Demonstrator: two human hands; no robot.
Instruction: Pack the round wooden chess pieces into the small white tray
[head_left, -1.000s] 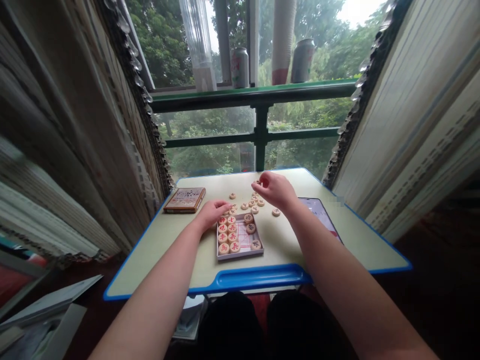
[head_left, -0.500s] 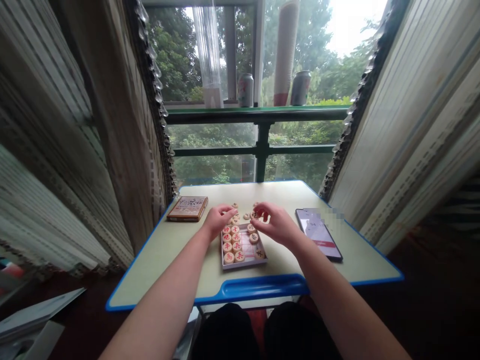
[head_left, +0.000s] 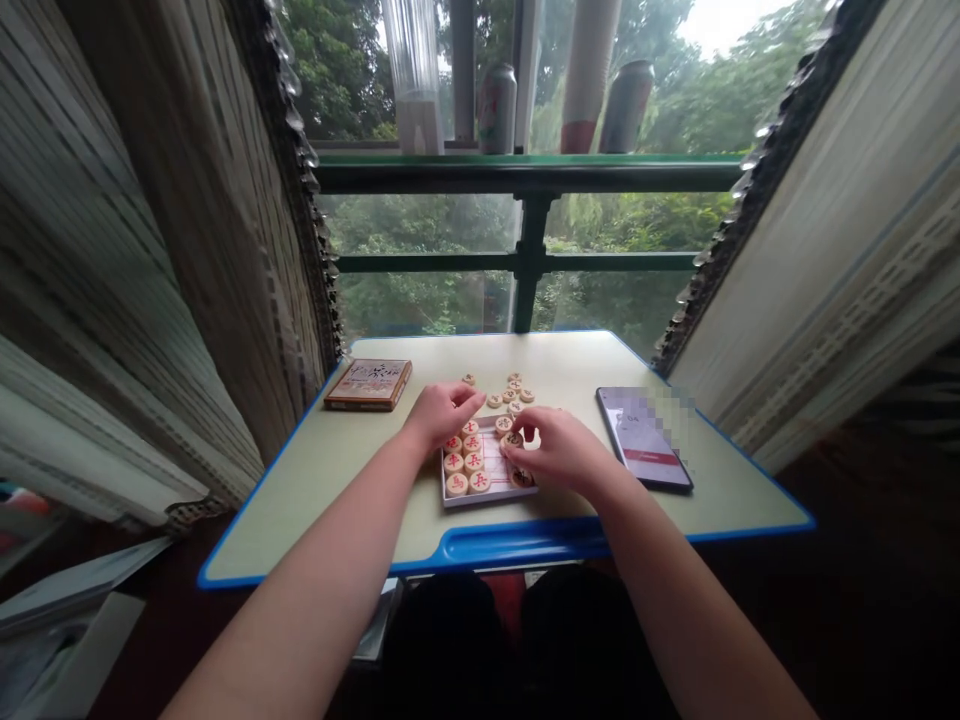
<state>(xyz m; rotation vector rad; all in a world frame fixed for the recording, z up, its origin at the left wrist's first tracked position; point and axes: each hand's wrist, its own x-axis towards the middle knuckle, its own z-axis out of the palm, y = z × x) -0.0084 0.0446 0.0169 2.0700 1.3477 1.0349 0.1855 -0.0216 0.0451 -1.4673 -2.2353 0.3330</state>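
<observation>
A shallow white box (head_left: 487, 497) sits on the small table, with red-marked Chinese chess pieces (head_left: 473, 462) in two columns along its left side. Black-marked pieces lie along its right side. My right hand (head_left: 559, 446) pinches a black-marked Chinese chess piece (head_left: 512, 441) between thumb and fingers, over the right part of the box. Over the box's far left corner is my left hand (head_left: 444, 412), its thumb and fingers drawn together; whatever they hold is hidden. Several loose chess pieces (head_left: 513, 394) lie beyond the box, and another one (head_left: 469, 379) rests past my left fingertips.
A brown flat box (head_left: 369, 384) lies at the table's far left. To the right is a phone (head_left: 645, 440) with its screen lit. A blue tray groove (head_left: 525, 544) runs along the near edge. Cans (head_left: 496, 108) and stacked cups stand on the window ledge behind green rails.
My right hand has moved nearer to me, from the box's far edge to a piece in its right part. My left hand stays by the far left corner. The view has tilted down.
</observation>
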